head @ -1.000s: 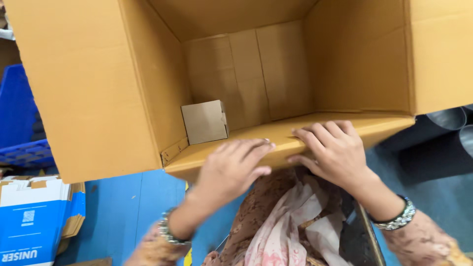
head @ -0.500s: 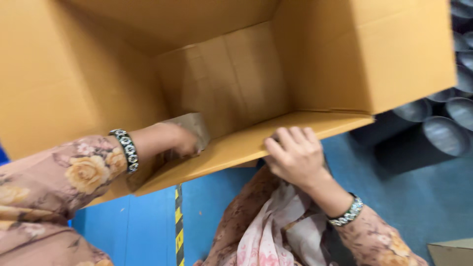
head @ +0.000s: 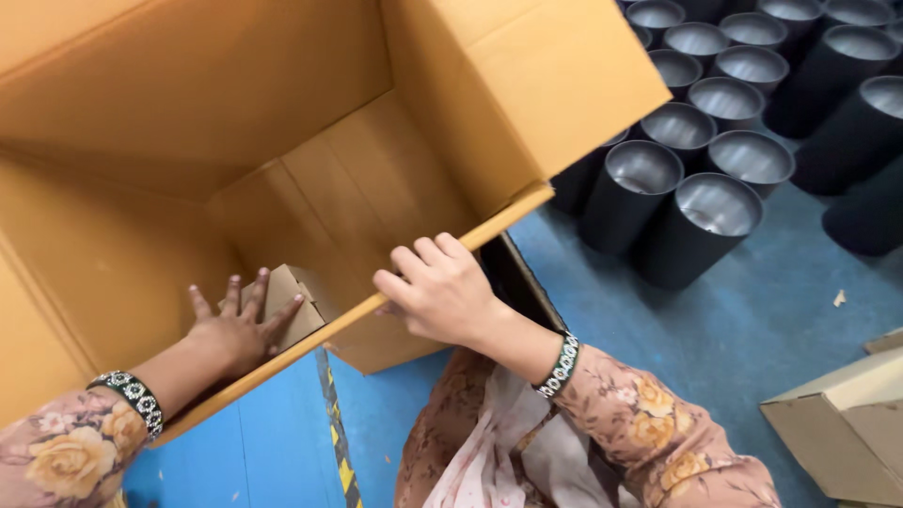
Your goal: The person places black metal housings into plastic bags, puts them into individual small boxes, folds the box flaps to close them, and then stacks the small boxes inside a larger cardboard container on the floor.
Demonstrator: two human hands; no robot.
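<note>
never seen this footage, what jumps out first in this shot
A big open cardboard carton fills the upper left; the left hand reaches inside, spread on a small cardboard box, while the right hand grips the carton's near flap edge. At upper right, rows of black open-topped cylinders stand on the blue floor.

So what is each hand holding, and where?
The right hand grips the big cardboard box by its near flap edge. The left hand presses flat on a small box inside, not gripping it.

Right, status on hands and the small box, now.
Left hand spread on small box inside big carton. Right hand grips the carton's near flap. Nothing in the way.
</note>
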